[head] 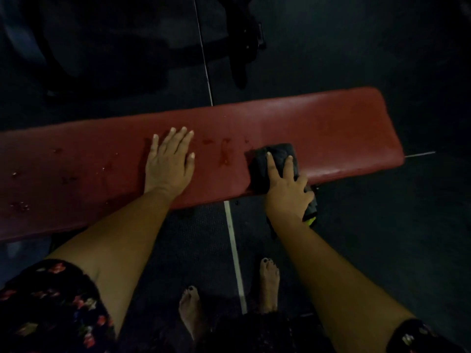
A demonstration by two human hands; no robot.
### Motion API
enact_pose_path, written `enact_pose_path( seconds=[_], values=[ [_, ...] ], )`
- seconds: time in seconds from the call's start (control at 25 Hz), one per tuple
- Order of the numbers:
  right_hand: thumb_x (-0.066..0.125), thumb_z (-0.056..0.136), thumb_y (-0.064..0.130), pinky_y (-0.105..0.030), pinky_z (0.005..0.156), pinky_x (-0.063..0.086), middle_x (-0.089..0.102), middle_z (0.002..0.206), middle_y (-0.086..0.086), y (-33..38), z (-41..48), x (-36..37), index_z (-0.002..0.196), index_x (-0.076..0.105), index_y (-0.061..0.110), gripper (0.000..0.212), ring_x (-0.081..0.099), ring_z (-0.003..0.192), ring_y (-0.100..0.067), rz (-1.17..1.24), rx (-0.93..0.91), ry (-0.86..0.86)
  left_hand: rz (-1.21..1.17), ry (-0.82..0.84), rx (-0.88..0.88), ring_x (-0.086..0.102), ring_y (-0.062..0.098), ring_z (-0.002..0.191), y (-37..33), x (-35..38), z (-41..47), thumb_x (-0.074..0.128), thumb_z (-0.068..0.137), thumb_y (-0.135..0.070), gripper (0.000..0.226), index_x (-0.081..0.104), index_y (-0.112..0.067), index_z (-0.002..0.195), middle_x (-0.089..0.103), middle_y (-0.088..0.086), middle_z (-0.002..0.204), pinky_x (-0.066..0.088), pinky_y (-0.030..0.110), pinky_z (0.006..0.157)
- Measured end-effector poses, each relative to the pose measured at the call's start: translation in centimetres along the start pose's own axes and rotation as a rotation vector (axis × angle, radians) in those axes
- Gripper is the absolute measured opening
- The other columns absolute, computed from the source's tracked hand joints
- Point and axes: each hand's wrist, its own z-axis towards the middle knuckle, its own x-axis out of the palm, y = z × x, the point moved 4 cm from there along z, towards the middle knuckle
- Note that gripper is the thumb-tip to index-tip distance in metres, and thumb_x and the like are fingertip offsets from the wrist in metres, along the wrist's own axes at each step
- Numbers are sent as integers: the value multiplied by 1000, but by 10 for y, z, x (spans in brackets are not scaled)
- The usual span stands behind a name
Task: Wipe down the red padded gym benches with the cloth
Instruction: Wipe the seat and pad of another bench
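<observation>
Cloth (274, 154) soft, limp, on bench (331, 128) near edge under right hand (288, 193): two fingers (274, 165) flat, rest curled round tail. Left hand (168, 161) flat, empty. Best gripped bunched; wet bench probably slick.

Your picture is very dim. The red bench (318, 128) catches the most light, with a soft shine near its right end. The floor (407, 225) past the bench is almost black. Everything looks a bit soft and grainy, and the bench bends at the edges.
</observation>
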Motion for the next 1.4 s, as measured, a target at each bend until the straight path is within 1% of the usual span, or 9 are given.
enact_pose_path(
  seconds=[0.12, 0.2, 0.36, 0.56, 0.72, 0.92, 1.08, 1.2, 1.4],
  values=[
    [46, 95, 9, -55, 91, 40, -9, 164, -4, 15, -40, 24, 150, -16, 46, 91, 29, 130, -39, 63, 27, 4, 32, 19, 21, 25, 21, 147, 28, 4, -12, 19, 97, -38, 60, 35, -17, 151, 36, 2, 157, 1, 45, 122],
    [47, 94, 11, -54, 89, 40, -5, 164, -2, 24, -38, 24, 150, -11, 49, 90, 29, 128, -40, 52, -18, -20, 10, -9, 25, 27, 20, 147, 36, 9, -15, 20, 97, -36, 59, 37, -19, 151, 37, 0, 156, 3, 47, 122],
    [53, 92, 16, -54, 88, 42, 11, 161, 2, 27, 30, -14, 150, 8, 52, 82, 32, 126, -38, -12, -65, -115, -47, -65, 31, 29, 21, 146, 38, 12, -13, 26, 97, -32, 55, 41, -19, 149, 41, 0, 154, 8, 49, 122],
    [59, 92, 18, -59, 89, 40, 14, 159, 6, 48, 113, -52, 148, 12, 55, 82, 29, 129, -38, 17, 37, -48, -52, -102, 41, 31, 21, 145, 41, 16, -12, 26, 97, -32, 55, 43, -20, 148, 42, -1, 153, 11, 49, 122],
    [60, 92, 22, -60, 90, 40, 21, 154, 1, 67, 136, -58, 149, 12, 53, 81, 32, 126, -39, -61, 6, -166, -57, -150, 47, 32, 20, 145, 41, 16, -10, 27, 96, -33, 55, 44, -20, 147, 43, -1, 152, 12, 47, 122],
    [58, 92, 24, -55, 88, 39, 33, 146, -2, 59, 132, -57, 150, 20, 49, 73, 34, 124, -38, -49, -66, -280, -15, -170, 61, 26, 16, 147, 40, 21, -19, 22, 98, -38, 57, 37, -23, 151, 36, -4, 156, 14, 42, 122],
    [56, 91, 19, -57, 89, 38, 37, 142, -3, 57, 120, -42, 150, 24, 47, 72, 37, 123, -39, -71, -106, -408, -35, -208, 62, 26, 12, 147, 44, 23, -19, 25, 98, -40, 56, 37, -26, 150, 36, -7, 156, 14, 39, 121],
    [57, 91, 19, -57, 90, 38, 38, 143, -3, 62, 110, -40, 150, 24, 47, 73, 36, 123, -39, -82, -145, -390, -86, -232, 59, 29, 12, 146, 44, 23, -15, 36, 99, -33, 49, 43, -27, 147, 40, -8, 154, 14, 38, 121],
    [58, 90, 16, -53, 87, 40, 32, 148, -2, 49, 45, -12, 150, 21, 47, 77, 37, 118, -37, -77, -223, -384, -73, -196, 26, 28, 14, 146, 42, 20, -17, 42, 101, -28, 47, 41, -26, 148, 39, -5, 155, 14, 39, 121]
  ],
)
